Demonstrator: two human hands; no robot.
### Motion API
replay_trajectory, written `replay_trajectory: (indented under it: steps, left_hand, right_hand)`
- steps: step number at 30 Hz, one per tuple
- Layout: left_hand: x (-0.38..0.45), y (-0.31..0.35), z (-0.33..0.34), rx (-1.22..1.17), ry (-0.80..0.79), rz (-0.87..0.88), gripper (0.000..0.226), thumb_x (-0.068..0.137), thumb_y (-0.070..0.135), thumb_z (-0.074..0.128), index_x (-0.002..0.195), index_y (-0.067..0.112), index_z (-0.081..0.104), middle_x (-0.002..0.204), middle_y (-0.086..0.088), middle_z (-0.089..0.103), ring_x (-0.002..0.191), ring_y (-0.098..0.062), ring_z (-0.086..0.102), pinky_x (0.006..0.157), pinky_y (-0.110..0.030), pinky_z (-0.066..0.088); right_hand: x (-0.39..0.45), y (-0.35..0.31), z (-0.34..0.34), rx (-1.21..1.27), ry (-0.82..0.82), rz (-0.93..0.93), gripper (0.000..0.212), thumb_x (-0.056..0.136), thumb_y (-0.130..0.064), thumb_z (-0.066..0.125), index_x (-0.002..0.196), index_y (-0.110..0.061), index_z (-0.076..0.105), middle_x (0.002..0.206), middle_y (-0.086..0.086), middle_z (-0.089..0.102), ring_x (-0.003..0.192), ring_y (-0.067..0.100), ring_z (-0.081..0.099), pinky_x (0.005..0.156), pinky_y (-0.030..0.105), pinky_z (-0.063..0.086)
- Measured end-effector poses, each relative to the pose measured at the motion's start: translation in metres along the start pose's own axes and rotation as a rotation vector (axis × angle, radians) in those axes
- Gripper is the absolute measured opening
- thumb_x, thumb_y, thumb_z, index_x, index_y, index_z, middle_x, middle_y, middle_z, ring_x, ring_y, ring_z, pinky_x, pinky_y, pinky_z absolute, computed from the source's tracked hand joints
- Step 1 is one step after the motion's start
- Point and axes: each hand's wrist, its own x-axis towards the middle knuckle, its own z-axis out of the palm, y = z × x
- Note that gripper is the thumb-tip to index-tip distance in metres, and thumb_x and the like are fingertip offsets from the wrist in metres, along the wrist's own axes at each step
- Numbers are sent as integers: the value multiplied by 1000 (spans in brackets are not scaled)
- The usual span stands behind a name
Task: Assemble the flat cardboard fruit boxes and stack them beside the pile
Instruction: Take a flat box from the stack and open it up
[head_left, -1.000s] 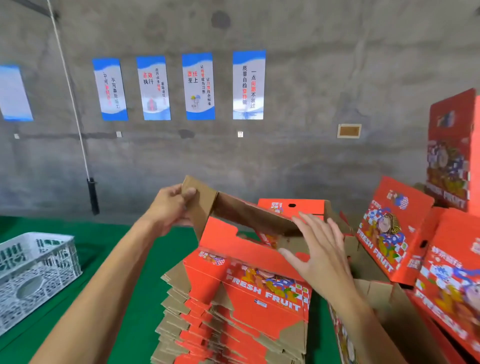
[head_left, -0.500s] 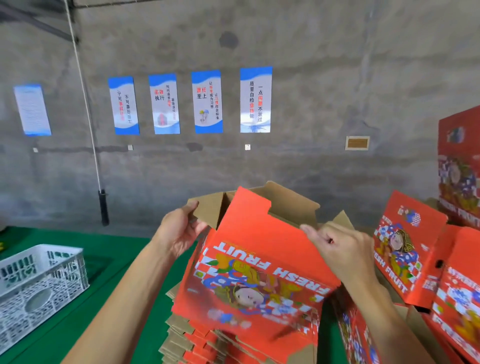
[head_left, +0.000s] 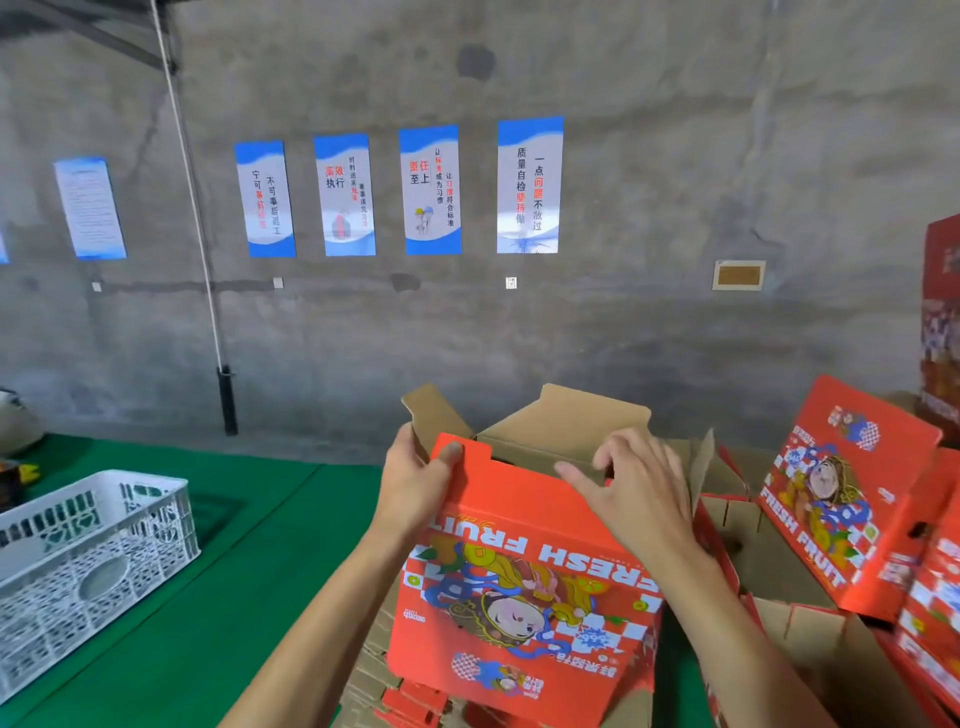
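I hold a red "FRESH FRUIT" cardboard box (head_left: 524, 597) upright in front of me, its printed face toward me and upside down, its brown flaps open at the top. My left hand (head_left: 421, 478) grips the box's upper left corner, thumb on the red face. My right hand (head_left: 634, 493) rests on the upper right edge with its fingers curled over the rim. Under the box, the pile of flat boxes (head_left: 384, 670) shows at the bottom. Assembled red boxes (head_left: 852, 499) stand to the right.
A white plastic crate (head_left: 88, 561) sits on the green floor mat (head_left: 249, 597) at left. A concrete wall with blue posters (head_left: 431, 189) is behind. A rope with a black weight (head_left: 227, 400) hangs at left. A tall stack of red boxes (head_left: 943, 322) stands at the far right.
The box was lifted off the flat pile and swung up so its printed face turns to me. My right hand moved from the flat side to the top right edge.
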Motion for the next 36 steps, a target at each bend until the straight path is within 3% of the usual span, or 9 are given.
replay_trajectory:
  steps: [6,9,11,14,17,22,27,33,36]
  left_hand:
    - [4,-3,14,55,78,63,17,102,16,56,116,20,64,105,1,74,100,-24,70,89,-42,56]
    - [3,2,20,154,125,120,44,97,10,58,138,25,58,108,3,73,107,-27,68,95,-41,53]
    - [-1,7,23,213,131,171,55,92,4,59,141,30,56,113,4,75,110,-28,68,94,-40,52]
    - [-9,12,30,356,54,284,68,82,-2,55,140,35,56,120,1,75,113,-32,66,84,-36,48]
    - [-16,11,38,521,-124,303,82,77,1,60,147,42,49,145,11,60,131,-24,56,99,-40,50]
    - [-12,1,44,708,-331,370,64,99,35,60,156,43,34,159,16,41,139,-21,48,106,-47,48]
    - [-4,-4,43,722,-344,352,50,108,44,41,157,38,33,159,12,38,136,-25,51,105,-49,48]
    - [-6,-5,43,764,-347,421,51,108,44,42,158,43,32,159,15,37,135,-24,52,102,-45,50]
    - [-9,-8,37,832,-383,384,55,99,74,34,151,56,30,162,22,30,137,-21,50,104,-46,48]
  right_hand:
    - [-10,12,-14,-197,198,271,100,73,-57,82,146,-1,44,161,29,30,154,43,20,126,54,0]
    - [-9,24,-23,-166,169,378,106,78,-59,78,155,-7,28,161,26,30,149,45,30,120,57,21]
    - [-3,37,-26,78,147,459,94,83,-51,78,153,-15,27,147,16,51,131,41,53,98,51,46]
    - [3,61,-29,304,145,452,53,90,-42,74,134,-25,50,115,0,71,105,29,68,80,39,51]
    - [2,79,-19,648,39,424,17,91,-34,73,103,-34,61,102,-6,69,97,16,67,76,33,51]
    - [-13,84,2,881,-45,364,54,77,-76,74,109,-35,63,99,-7,69,95,7,67,83,31,49]
    - [-11,77,-3,853,-86,316,59,74,-75,78,117,-37,65,108,-17,70,107,0,65,87,28,51]
    - [20,71,-9,774,-158,601,67,70,-78,69,64,-17,44,60,-3,40,53,14,42,63,35,31]
    - [18,69,5,641,-43,521,60,80,-64,76,81,-6,61,72,-6,65,70,22,62,67,39,46]
